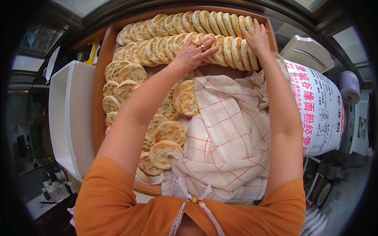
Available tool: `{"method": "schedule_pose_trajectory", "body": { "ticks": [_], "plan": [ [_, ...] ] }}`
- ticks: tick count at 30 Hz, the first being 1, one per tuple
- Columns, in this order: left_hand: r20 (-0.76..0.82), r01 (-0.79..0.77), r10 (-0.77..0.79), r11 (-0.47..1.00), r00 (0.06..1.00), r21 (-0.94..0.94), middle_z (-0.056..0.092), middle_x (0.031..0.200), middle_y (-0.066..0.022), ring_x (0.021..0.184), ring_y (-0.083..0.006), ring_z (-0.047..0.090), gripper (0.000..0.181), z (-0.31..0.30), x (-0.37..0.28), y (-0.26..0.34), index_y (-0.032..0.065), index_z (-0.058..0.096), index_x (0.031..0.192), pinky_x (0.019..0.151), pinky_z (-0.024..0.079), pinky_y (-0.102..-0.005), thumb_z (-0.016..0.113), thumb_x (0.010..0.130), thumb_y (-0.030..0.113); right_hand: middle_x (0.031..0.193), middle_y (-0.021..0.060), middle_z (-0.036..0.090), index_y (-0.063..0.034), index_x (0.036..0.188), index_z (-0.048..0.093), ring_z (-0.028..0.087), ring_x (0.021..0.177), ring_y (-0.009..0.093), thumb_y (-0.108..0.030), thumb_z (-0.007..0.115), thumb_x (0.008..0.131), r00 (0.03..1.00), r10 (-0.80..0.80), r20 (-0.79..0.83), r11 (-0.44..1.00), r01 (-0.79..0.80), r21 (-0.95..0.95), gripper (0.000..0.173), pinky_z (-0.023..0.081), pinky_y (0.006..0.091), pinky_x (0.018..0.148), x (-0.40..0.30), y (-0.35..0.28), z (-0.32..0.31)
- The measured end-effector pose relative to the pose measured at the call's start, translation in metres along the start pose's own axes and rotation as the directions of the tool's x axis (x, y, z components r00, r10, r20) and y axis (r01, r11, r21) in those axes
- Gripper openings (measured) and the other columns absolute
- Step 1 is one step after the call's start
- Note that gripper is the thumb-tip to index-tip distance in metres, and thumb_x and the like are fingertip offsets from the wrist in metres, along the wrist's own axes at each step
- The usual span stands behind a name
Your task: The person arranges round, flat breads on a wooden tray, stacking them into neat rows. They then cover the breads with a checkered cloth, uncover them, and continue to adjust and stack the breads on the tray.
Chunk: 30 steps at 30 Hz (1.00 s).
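Observation:
Two long rows of round flatbreads stand on edge, leaning on one another, along the far side of a wooden tray [102, 85]. My left hand [196, 53], with a ring on one finger, lies spread on top of the nearer row [161, 50]. At the right end of the farther row [203, 22], my right hand [257, 38] touches the last breads, thumb and fingers apart; its palm side is hidden. Nearer to me, more browned flatbreads [170, 132] lie overlapping on the left. A white cloth with red checks [221, 126] is bunched over the tray's right part.
Left of the tray stands a white foam box [71, 118]. A large white printed sack [316, 109] stands against the right side, with a pale plastic lid or panel [307, 54] behind it. Dark-framed windows [115, 14] border the far side. A purple cylindrical object [349, 85] is at far right.

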<state>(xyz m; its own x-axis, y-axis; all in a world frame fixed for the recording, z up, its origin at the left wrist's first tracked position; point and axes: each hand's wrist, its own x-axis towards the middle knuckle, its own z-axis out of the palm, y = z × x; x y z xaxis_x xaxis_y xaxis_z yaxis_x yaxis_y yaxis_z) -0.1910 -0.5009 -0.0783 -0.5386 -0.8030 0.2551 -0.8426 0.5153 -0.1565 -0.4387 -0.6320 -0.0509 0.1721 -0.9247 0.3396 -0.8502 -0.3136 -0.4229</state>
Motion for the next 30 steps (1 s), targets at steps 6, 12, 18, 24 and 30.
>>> {"method": "schedule_pose_trajectory", "body": {
  "ticks": [6, 12, 18, 24, 30],
  "plan": [
    [-0.03, -0.049, 0.048, 0.999, 0.998, -0.018, 0.032, 0.153, 0.0001, 0.14, -0.0152, 0.032, 0.078, -0.004, -0.016, -0.017, 0.0271, 0.034, 0.145, 0.109, 0.03, -0.048, 0.072, 0.077, 0.032, 0.129, 0.0313, 0.052, 0.0026, 0.144, 0.03, 0.054, 0.12, 0.04, -0.072, 0.06, 0.074, 0.94, 0.053, 0.338, 0.995, -0.022, -0.096, 0.107, 0.041, 0.0419, 0.102, 0.024, -0.014, 0.018],
    [-0.001, -0.03, 0.03, 0.993, 1.0, -0.113, 0.034, 0.152, -0.0005, 0.135, -0.0188, 0.04, 0.065, -0.019, -0.022, -0.031, 0.0265, 0.035, 0.145, 0.108, 0.031, -0.0513, 0.061, 0.088, 0.044, 0.131, 0.0277, 0.053, -0.0002, 0.146, 0.029, 0.052, 0.122, 0.038, -0.067, 0.056, 0.081, 0.975, 0.077, 0.206, 0.996, -0.067, -0.051, 0.097, 0.041, 0.0424, 0.103, 0.038, 0.009, 0.014],
    [0.091, 0.807, -0.82, 0.528, 0.566, -0.265, 0.037, 0.147, -0.0173, 0.127, -0.0377, 0.046, 0.056, 0.004, -0.034, -0.179, 0.0053, 0.036, 0.142, 0.109, 0.033, -0.0427, 0.043, 0.099, 0.04, 0.136, 0.0286, 0.048, -0.0015, 0.148, 0.023, 0.046, 0.128, 0.039, -0.075, 0.053, 0.076, 0.946, 0.274, 0.173, 0.961, -0.277, -0.006, 0.108, 0.036, 0.0428, 0.107, 0.065, 0.001, 0.055],
    [-0.022, 0.665, -0.681, 0.721, 0.732, -0.194, 0.03, 0.152, -0.0148, 0.141, -0.0305, 0.027, 0.066, 0.06, -0.04, -0.185, 0.0121, 0.029, 0.148, 0.11, 0.028, -0.053, 0.042, 0.096, 0.051, 0.142, 0.028, 0.041, 0.0006, 0.147, 0.026, 0.041, 0.133, 0.038, -0.078, 0.056, 0.072, 0.955, 0.258, 0.145, 0.96, -0.271, 0.073, 0.113, 0.031, 0.0413, 0.11, 0.076, 0.022, 0.06],
    [0.012, 0.75, -0.785, 0.586, 0.619, -0.307, 0.035, 0.142, -0.0296, 0.124, -0.044, 0.044, 0.054, 0.023, -0.062, -0.183, 0.005, 0.039, 0.138, 0.103, 0.038, -0.0492, 0.048, 0.093, 0.034, 0.146, 0.0219, 0.039, -0.0012, 0.147, 0.029, 0.038, 0.136, 0.032, -0.071, 0.065, 0.07, 0.852, 0.339, 0.399, 0.84, -0.465, 0.28, 0.11, 0.028, 0.0403, 0.111, 0.077, 0.009, 0.05]
  ]
}}
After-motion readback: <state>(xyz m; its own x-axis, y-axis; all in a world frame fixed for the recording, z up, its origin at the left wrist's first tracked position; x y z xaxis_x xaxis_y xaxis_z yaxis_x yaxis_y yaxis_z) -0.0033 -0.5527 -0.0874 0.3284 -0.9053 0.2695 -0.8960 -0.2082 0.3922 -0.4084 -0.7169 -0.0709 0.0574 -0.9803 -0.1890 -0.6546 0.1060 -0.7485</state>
